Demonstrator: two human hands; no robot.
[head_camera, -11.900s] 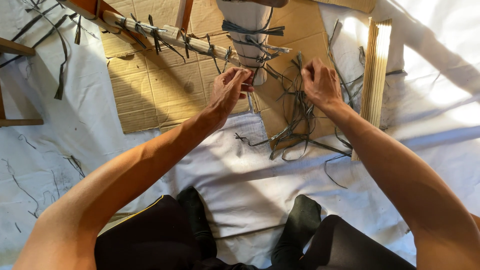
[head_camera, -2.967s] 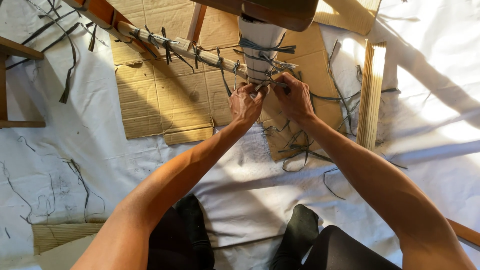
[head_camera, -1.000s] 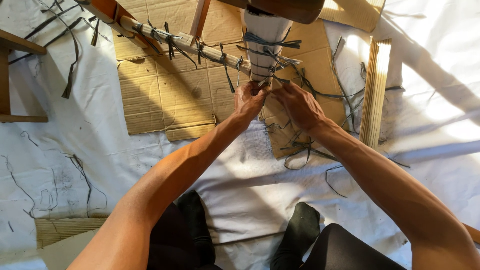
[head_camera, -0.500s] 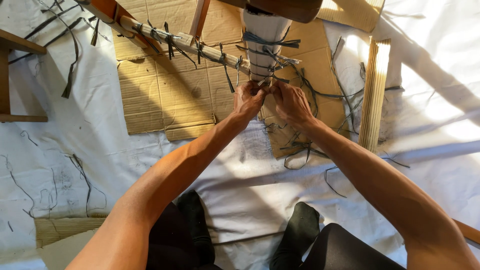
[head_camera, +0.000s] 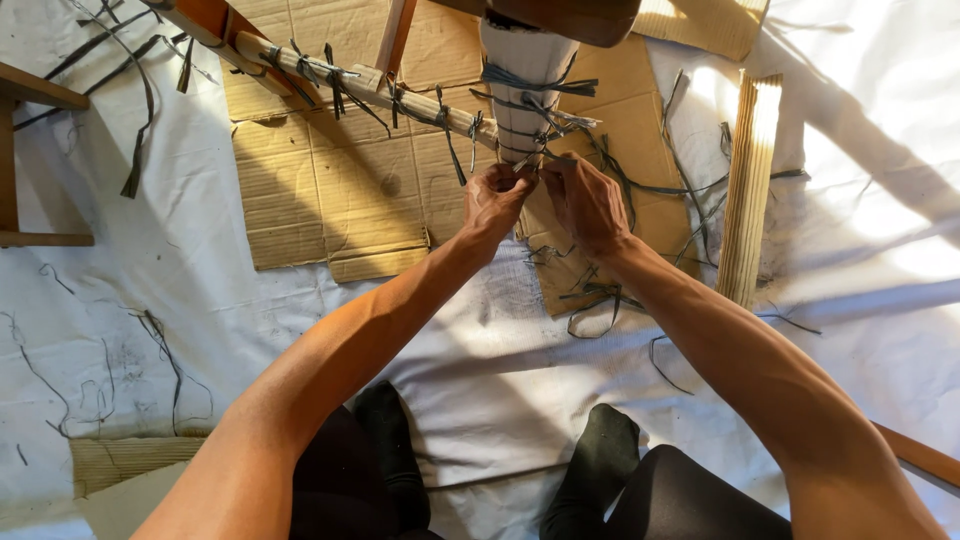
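Both hands meet at the lower end of a white wrapped leg of a wooden piece of furniture, which stands near the far edge of the white sheet that covers the floor. The left hand has its fingers curled in and pinches a dark strip at the bottom of the wrapping; the right hand is also closed, with its fingertips pressed on the same strip, just beside the left one, so the two hands touch or almost touch. Several more dark strips are tied around the white wrapped leg above the hands, with loose ends that stick out to the right. A long rail wrapped in cardboard runs from the far left corner toward the leg, and it is also bound with knotted strips. Under the furniture lies a flat sheet of brown cardboard on the white sheet. To the right of the hands, a bundle of corrugated cardboard lies near the far right edge, and loose strips are scattered on the cardboard between it and the hands. At the near edge the person's feet in black socks rest on the sheet.
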